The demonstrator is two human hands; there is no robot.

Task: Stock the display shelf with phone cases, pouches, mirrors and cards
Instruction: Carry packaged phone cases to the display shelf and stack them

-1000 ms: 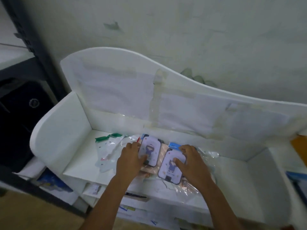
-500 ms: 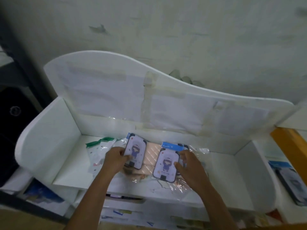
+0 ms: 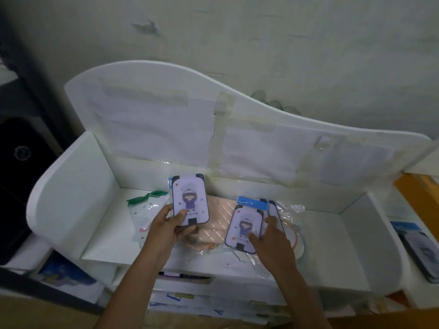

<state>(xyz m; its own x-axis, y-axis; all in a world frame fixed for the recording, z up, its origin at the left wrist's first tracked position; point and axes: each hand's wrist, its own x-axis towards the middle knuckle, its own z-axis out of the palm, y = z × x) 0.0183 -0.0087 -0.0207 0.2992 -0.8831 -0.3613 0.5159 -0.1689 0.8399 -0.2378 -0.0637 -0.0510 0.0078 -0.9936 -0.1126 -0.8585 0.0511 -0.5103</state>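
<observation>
Shelf (image 3: 99, 210): white, open-topped, bounded by wavy back panel (image 3: 166, 110) with taped sheets, rounded left side wall (image 3: 69, 198) and rounded right side wall (image 3: 370, 245). Front edge open toward person. Bare floor at far left beside left wall and at right between clear wrapping and right wall; middle occupied.

Peach pouch (image 3: 218, 217): flat on floor at centre, in clear wrap, partly under both cases.

Clear bag (image 3: 145, 217): green top strip, dotted print, flat on floor left of centre, just beside left hand; bare floor between bag and left wall.

Left case (image 3: 190, 200): lilac, cartoon figure, blue header card behind top edge. Raised off floor, tilted toward back panel, top edge near panel base. Gripped at lower edge.

Right case (image 3: 244, 226): same print, blue header on top, lying on wrapped stock right of centre; second case edge visible just behind at right.

Left hand (image 3: 166, 229): closed around left case, thumb across face near bottom, fingers behind.

Right hand (image 3: 270, 243): fingers spread, tips pressed flat on face and right edge of right case; nothing enclosed.

Lower tiers (image 3: 190, 295): below front edge, holding flat packs; detail blurred.

Dark pack (image 3: 418, 248): on neighbouring surface at far right, outside right wall.
</observation>
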